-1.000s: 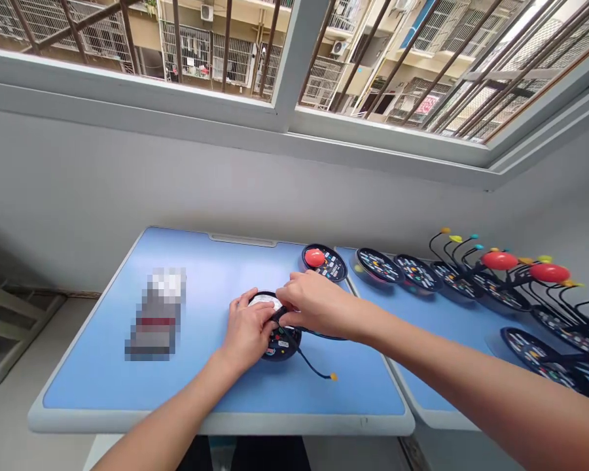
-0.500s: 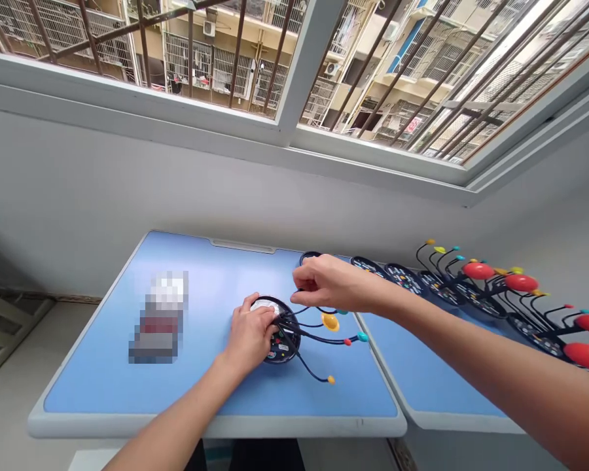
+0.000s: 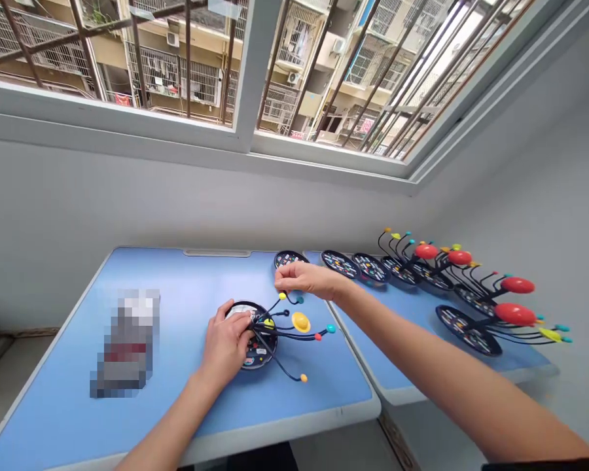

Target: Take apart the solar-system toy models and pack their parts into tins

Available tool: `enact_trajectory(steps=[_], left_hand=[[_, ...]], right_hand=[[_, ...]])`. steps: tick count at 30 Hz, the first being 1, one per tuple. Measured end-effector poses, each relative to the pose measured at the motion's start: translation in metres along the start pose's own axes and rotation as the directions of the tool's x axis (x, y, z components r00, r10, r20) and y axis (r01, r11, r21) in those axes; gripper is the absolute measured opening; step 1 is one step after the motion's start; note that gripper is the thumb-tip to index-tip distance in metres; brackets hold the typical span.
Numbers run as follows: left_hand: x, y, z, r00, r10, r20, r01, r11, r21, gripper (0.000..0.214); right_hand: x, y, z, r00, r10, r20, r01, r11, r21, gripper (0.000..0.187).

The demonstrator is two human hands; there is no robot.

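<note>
Now black round disc [image 3: 261, 358] sits on blue table [image 3: 177, 278], black wires with coloured tips [image 3: 294, 335] fanned out from it, no red dome, unlike row of black discs with red domes [image 3: 468, 331] at right. Left hand [image 3: 223, 343] curled over disc centre, maybe gripping wires, view poor; right hand [image 3: 304, 278] partly closed just above wire tips, hold unclear.

A black disc [image 3: 258, 354] is showing confetti-like multicoloured specks, its black wires [image 3: 294, 335] are ending in yellow, red and teal beads [image 3: 317, 336], and the tabletop [image 3: 294, 405] is glowing pale blue.
</note>
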State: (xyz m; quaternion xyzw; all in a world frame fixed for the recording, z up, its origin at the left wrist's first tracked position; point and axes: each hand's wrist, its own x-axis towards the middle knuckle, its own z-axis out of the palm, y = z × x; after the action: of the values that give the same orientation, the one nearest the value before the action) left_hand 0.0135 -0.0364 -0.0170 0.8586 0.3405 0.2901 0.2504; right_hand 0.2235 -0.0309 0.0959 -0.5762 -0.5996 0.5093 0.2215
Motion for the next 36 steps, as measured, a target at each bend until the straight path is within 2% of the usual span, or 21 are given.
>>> enact_trajectory(steps=[3,5,9,14,19,21,26,30,36], left_hand=[[0.0,-0.001,0.002,1.0,0.002,0.012,-0.002,1.0,0.012,0.023],[0.0,-0.003,0.003,1.0,0.012,0.007,-0.012,1.0,0.015,0.024],[-0.001,-0.005,0.003,0.999,0.03,-0.022,-0.03,0.999,0.013,0.026],[0.0,-0.005,0.002,0.998,0.053,-0.016,-0.053,0.998,0.024,0.027],[0.002,-0.005,0.001,0.997,0.08,-0.021,-0.079,0.996,0.043,0.027],[0.002,-0.005,0.001,0.996,0.081,-0.023,-0.08,0.996,0.048,0.026],[0.002,-0.004,0.001,0.997,0.078,-0.026,-0.077,0.996,0.034,0.027],[0.001,-0.004,0.001,0.997,0.061,-0.04,-0.06,0.998,0.02,0.027],[0.0,-0.003,0.002,0.997,0.057,-0.045,-0.057,0.998,0.01,0.026]], right_hand=[[0.005,0.027,0.009,0.999,0.013,-0.05,-0.005,0.989,0.151,0.024],[0.006,0.04,0.012,0.996,0.025,-0.081,-0.01,0.983,0.181,0.022],[0.0,0.054,0.012,0.997,0.011,-0.076,-0.001,0.991,0.135,0.013],[-0.001,0.066,0.023,1.0,0.008,0.005,-0.008,1.0,0.002,0.027],[0.004,0.077,0.027,1.0,0.02,-0.008,-0.02,1.0,0.015,0.008],[0.002,0.08,0.023,0.999,0.031,-0.021,-0.031,0.999,0.025,0.01],[-0.01,0.09,0.009,0.978,0.059,-0.201,-0.061,0.998,-0.001,0.017],[-0.012,0.102,0.003,0.935,0.094,-0.343,-0.148,0.98,-0.133,0.013],[-0.006,0.113,0.01,0.844,-0.051,-0.533,-0.2,0.894,-0.402,0.008]])
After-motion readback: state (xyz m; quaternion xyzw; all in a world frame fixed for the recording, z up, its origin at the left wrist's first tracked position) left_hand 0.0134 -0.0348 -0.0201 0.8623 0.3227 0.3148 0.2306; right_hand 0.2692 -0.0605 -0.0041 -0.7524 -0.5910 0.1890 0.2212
